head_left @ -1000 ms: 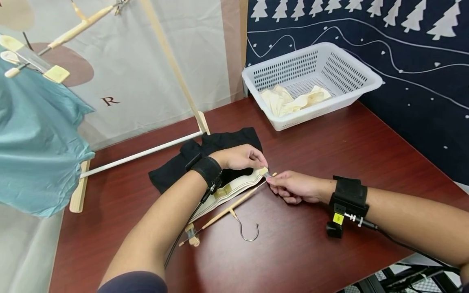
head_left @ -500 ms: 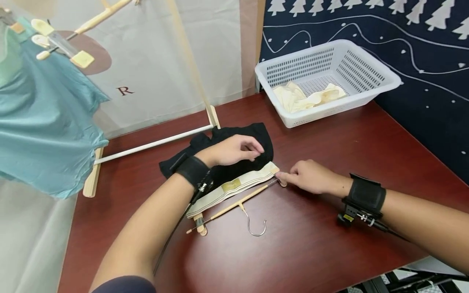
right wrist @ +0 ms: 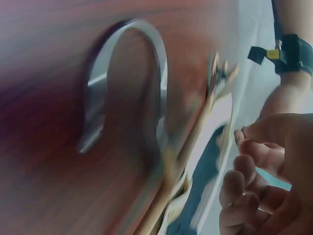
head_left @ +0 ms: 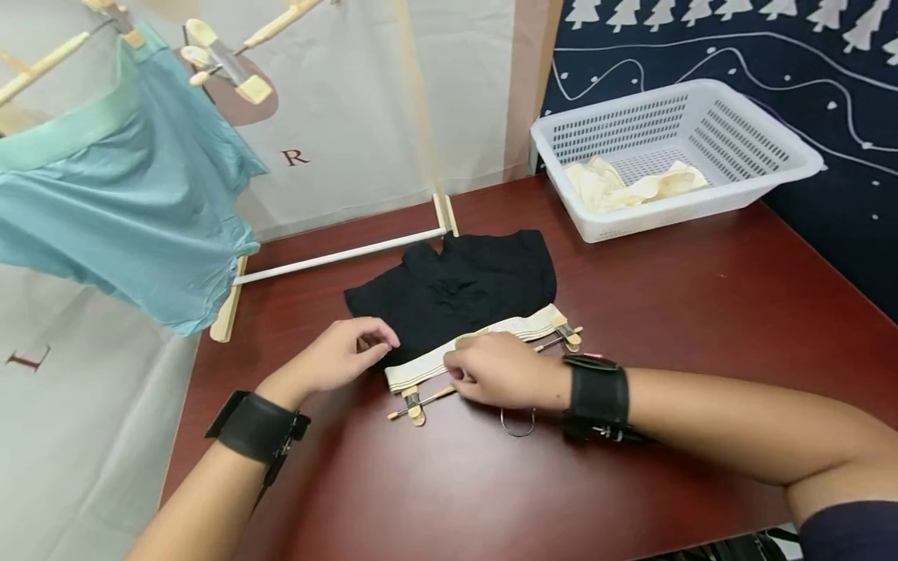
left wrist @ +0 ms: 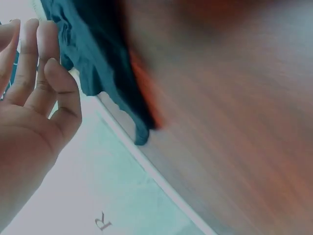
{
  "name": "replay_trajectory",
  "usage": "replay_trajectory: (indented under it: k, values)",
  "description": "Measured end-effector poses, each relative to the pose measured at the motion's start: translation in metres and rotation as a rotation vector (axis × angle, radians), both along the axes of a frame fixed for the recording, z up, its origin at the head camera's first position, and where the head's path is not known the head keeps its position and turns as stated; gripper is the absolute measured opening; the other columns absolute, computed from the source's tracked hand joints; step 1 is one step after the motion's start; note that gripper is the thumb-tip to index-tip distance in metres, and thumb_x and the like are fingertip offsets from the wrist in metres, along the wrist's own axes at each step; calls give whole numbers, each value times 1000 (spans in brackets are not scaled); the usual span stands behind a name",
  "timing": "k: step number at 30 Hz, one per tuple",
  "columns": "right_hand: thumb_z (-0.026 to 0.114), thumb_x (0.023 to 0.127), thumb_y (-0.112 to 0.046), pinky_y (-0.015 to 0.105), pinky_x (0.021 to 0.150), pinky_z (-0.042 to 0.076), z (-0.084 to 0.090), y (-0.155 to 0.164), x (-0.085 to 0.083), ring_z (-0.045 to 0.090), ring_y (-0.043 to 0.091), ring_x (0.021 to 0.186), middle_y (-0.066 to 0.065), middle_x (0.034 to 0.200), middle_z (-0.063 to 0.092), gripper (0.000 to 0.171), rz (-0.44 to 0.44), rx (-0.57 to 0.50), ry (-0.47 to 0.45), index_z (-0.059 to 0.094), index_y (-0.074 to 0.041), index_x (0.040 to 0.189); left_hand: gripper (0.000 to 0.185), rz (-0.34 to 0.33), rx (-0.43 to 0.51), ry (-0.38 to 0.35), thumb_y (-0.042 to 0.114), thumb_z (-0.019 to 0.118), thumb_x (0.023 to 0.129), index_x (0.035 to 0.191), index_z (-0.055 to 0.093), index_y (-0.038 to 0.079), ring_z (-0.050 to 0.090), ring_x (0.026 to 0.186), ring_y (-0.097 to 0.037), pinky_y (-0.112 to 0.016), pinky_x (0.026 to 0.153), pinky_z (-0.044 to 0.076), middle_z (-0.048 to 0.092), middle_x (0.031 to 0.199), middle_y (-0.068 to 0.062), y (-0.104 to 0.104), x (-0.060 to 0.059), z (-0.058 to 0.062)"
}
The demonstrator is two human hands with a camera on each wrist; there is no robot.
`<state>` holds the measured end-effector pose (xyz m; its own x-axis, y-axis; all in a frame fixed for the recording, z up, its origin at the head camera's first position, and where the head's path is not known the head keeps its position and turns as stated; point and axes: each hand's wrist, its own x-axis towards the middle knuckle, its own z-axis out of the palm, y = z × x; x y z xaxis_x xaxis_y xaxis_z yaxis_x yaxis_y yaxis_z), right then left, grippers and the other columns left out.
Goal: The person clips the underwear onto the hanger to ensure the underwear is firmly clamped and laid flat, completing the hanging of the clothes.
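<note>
Black shorts (head_left: 463, 288) with a cream waistband (head_left: 522, 326) lie flat on the dark red table (head_left: 701, 312). The waistband is clipped to a wooden clip hanger (head_left: 426, 398) whose metal hook (head_left: 517, 425) points toward me. My right hand (head_left: 459, 368) lies over the middle of the hanger bar with loosely curled fingers. In the right wrist view that hand (right wrist: 244, 161) has nothing between its fingers, and the hook (right wrist: 127, 83) lies close by. My left hand (head_left: 379, 340) rests at the shorts' left edge. Its fingers (left wrist: 34, 58) are nearly straight and hold nothing.
A white plastic basket (head_left: 772, 181) with cream cloth (head_left: 631, 187) stands at the back right. A wooden rack (head_left: 337, 255) rises at the back left, with a teal garment (head_left: 119, 195) hanging from it beside an empty clip hanger (head_left: 231, 66).
My right hand left the hanger's right clip and moved left to the middle of the bar. My left hand slid off the shorts to their left edge. The view shifted left.
</note>
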<state>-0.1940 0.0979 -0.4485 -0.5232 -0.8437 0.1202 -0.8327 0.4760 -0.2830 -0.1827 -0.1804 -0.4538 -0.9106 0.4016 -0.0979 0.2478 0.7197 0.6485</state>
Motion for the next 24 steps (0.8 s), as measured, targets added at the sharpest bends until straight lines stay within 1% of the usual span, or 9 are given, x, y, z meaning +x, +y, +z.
replay_trajectory:
  k: [2,5,7,10,14,17,20,22,24]
  values:
    - [68,82,-14,22,53,30,-2,-11,5,42,3,60,-11,68,43,19,33,35,6,54,-21,71,13,-8,-40,50,10,66,95,104,71,18,61,86,-10,-32,78,53,69,100,3,1,9,-4]
    - [70,84,-18,24,52,34,-7,-22,11,48,5,61,-10,71,48,14,74,86,30,58,-22,77,18,-53,-120,137,6,68,92,103,70,20,60,85,-8,-31,78,53,64,102,6,7,20,-11]
    - [72,84,-20,26,51,38,-11,-27,15,53,8,62,-8,73,51,11,97,107,65,62,-21,81,21,-87,-183,192,6,70,90,103,70,23,59,84,-9,-31,78,52,61,104,7,11,26,-15]
    - [71,85,-17,30,51,43,-16,-33,19,58,13,61,-4,77,56,7,119,122,121,66,-19,88,22,-127,-263,250,9,75,87,102,71,24,58,84,-10,-33,81,51,60,106,7,14,33,-19]
    - [66,86,-11,33,51,48,-21,-43,23,62,17,61,-2,80,61,10,116,151,186,68,-16,94,20,-140,-343,309,16,78,85,102,71,24,57,85,-9,-36,82,51,62,104,6,11,40,-22]
    - [65,89,-10,34,52,50,-24,-49,25,63,18,61,-1,81,63,9,111,193,249,68,-16,94,19,-146,-390,357,20,79,84,101,72,23,59,86,-10,-37,81,51,64,100,7,8,43,-23]
    - [65,90,-10,34,52,50,-24,-54,27,64,18,60,-2,81,64,7,135,229,325,69,-15,92,20,-166,-434,425,24,81,82,100,73,22,62,85,-11,-37,79,50,67,95,8,6,46,-23]
    - [65,90,-11,33,51,50,-24,-56,27,64,17,59,-3,79,64,6,153,231,378,69,-15,90,18,-182,-459,474,25,82,82,97,72,22,63,82,-11,-36,75,48,67,90,8,6,47,-23]
    - [65,89,-12,33,50,50,-23,-58,27,64,17,58,-3,77,65,5,165,215,409,68,-15,87,14,-202,-487,539,25,81,82,90,71,20,64,76,-11,-34,71,46,66,82,7,5,49,-23]
